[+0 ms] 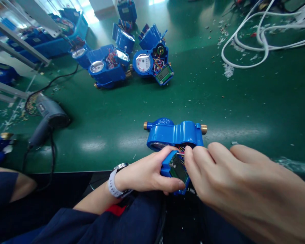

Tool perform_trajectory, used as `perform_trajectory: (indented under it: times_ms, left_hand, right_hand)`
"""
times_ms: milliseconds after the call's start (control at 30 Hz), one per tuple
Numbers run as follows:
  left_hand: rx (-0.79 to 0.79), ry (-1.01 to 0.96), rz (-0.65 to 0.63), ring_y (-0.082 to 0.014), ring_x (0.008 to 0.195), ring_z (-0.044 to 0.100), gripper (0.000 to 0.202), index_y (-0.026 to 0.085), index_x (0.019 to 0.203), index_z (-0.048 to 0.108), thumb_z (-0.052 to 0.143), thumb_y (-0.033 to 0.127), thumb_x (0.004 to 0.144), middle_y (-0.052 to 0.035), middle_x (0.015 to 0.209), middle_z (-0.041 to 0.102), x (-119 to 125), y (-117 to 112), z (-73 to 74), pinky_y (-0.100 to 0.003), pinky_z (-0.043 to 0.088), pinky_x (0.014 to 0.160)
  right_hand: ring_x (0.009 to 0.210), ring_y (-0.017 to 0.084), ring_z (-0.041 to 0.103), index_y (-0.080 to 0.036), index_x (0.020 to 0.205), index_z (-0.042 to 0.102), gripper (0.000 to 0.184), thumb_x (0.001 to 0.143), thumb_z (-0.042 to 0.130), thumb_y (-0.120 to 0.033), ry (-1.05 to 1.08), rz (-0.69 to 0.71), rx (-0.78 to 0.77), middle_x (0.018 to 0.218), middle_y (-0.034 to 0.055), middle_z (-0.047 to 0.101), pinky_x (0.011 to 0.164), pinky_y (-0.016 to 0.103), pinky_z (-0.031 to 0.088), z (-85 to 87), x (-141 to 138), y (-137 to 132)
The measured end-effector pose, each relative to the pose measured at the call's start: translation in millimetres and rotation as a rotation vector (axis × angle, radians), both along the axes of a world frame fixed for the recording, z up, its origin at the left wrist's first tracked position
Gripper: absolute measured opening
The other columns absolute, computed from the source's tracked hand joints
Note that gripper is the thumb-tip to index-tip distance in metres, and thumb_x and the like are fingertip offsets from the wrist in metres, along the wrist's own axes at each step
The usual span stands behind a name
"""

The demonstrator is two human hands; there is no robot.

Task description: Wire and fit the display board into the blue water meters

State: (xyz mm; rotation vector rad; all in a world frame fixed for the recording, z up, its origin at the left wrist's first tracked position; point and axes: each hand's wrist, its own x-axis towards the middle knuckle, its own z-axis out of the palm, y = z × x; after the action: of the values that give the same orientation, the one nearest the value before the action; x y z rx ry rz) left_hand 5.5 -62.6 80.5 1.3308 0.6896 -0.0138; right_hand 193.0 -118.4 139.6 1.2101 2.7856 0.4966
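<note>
A blue water meter (176, 133) with brass threaded ends lies on its side at the front edge of the green bench. Just in front of it, my left hand (152, 173) is closed round a blue meter cover (169, 163) that carries a circuit board with a dark display. Coloured wires (182, 150) run between the cover and the meter's opening. My right hand (213, 169) is closed at those wires, fingertips pinched by the board's upper edge. What sits between these fingertips is hidden by the hand.
Several opened blue water meters (143, 63) with exposed wires stand at the back. A grey heat gun (51, 115) lies at left, its cord trailing. White cable loops (264, 44) lie at back right among scraps. A blue crate (78, 30) and metal rack (17, 37) are at far left.
</note>
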Motion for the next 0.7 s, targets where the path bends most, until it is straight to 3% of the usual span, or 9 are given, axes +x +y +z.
perform_trajectory:
  times_ms: [200,367,567,700]
  left_hand:
    - [0.196,0.019,-0.071,-0.0191,0.08,0.059,0.053,0.017,0.116,0.049,0.072,0.04,0.075,-0.0014,0.089,0.062,0,5,0.6,-0.03,0.05,0.072]
    - [0.183,0.034,-0.102,-0.0182,0.076,0.059,0.052,0.017,0.114,0.049,0.072,0.041,0.074,-0.001,0.087,0.062,-1,8,-0.7,-0.028,0.049,0.067]
    - [0.214,0.009,-0.112,-0.0175,0.076,0.057,0.05,0.018,0.112,0.05,0.071,0.043,0.076,0.0007,0.083,0.059,-4,8,-2.4,-0.028,0.047,0.068]
    - [0.229,0.008,-0.108,-0.0146,0.072,0.052,0.049,0.019,0.111,0.049,0.073,0.044,0.075,0.0007,0.087,0.057,-4,7,-2.8,-0.026,0.044,0.064]
  right_hand:
    - [0.047,0.021,0.046,-0.02,0.057,0.052,0.016,0.065,0.051,-0.006,0.02,0.067,-0.007,0.053,0.0046,0.045,0.046,0.032,0.023,-11.0,-4,19]
    - [0.043,0.02,0.049,-0.02,0.056,0.053,0.014,0.061,0.058,-0.008,0.055,0.13,-0.128,0.052,0.0031,0.051,0.045,0.031,0.026,-20.5,1,30]
    - [0.046,0.022,0.055,-0.021,0.06,0.051,0.017,0.07,0.059,-0.009,-0.087,0.157,-0.296,0.058,0.0035,0.059,0.048,0.034,0.032,-14.3,2,39]
    - [0.047,0.022,0.054,-0.022,0.063,0.049,0.02,0.077,0.06,-0.015,-0.042,0.206,-0.198,0.056,0.0014,0.057,0.048,0.034,0.034,-18.2,7,40]
